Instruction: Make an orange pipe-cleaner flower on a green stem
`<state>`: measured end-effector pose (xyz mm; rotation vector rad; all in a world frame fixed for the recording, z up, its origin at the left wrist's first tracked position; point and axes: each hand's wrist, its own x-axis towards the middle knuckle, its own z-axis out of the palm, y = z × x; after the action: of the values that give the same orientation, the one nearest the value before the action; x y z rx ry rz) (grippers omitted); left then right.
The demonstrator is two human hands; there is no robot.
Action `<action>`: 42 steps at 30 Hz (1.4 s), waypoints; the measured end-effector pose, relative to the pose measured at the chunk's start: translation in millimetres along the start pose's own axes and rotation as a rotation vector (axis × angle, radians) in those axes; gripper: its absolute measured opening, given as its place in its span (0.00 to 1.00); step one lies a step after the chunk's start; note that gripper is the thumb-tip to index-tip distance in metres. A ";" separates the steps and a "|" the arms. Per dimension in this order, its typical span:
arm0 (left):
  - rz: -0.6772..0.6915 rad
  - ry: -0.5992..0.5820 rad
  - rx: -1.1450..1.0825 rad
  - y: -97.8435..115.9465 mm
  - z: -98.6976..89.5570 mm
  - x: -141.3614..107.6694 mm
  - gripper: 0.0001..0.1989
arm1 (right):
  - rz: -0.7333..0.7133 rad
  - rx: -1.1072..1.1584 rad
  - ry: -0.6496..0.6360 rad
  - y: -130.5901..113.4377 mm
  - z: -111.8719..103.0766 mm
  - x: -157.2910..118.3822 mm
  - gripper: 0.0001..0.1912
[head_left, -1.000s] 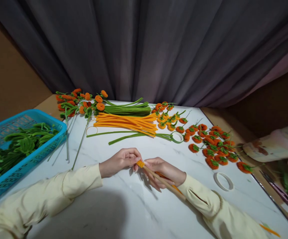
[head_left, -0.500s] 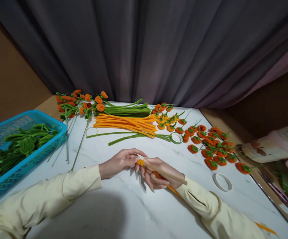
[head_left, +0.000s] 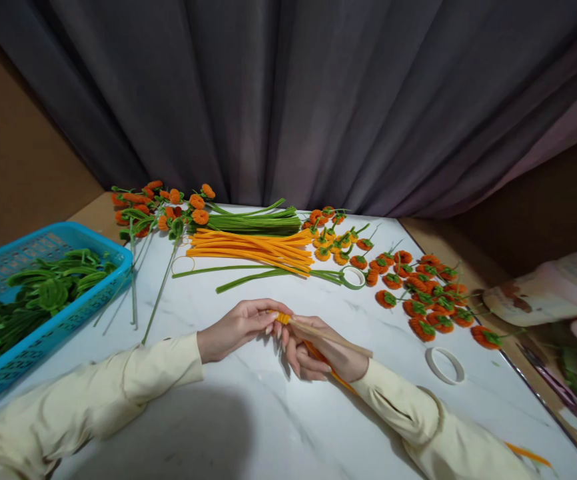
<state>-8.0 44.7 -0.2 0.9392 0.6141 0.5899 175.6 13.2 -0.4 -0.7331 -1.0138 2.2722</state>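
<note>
The left hand point(head_left: 231, 327) pinches a yellow-orange chenille coil point(head_left: 282, 318) between thumb and fingertips, wound at the tip of a wooden dowel point(head_left: 333, 339); the right hand's point(head_left: 321, 347) fingers appear clamped on the dowel, a chenille strand point(head_left: 342, 383) trailing toward the right sleeve point(head_left: 393, 407). A slack left pinch could let the coil unwind; the strand might snag at that sleeve. Around them, a blue basket point(head_left: 58, 333) hems in the left sleeve point(head_left: 143, 373); orange pipe cleaners point(head_left: 248, 250), flower heads point(head_left: 441, 307) lie apart from the hands.
</note>
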 end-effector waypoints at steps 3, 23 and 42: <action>-0.013 0.022 -0.021 1.5 1.5 -0.2 0.12 | -0.003 0.026 -0.014 1.0 -2.4 0.8 0.18; 0.381 0.257 0.664 -6.5 10.5 -5.7 0.13 | 0.052 -0.067 0.000 3.2 4.4 0.9 0.24; 0.232 0.083 0.866 3.4 4.6 -5.5 0.13 | 0.279 0.113 -0.308 -18.4 0.5 -12.8 0.19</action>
<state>-9.2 39.9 6.0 1.8225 0.8632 0.5714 188.9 15.0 17.5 -0.5131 -0.9548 2.7232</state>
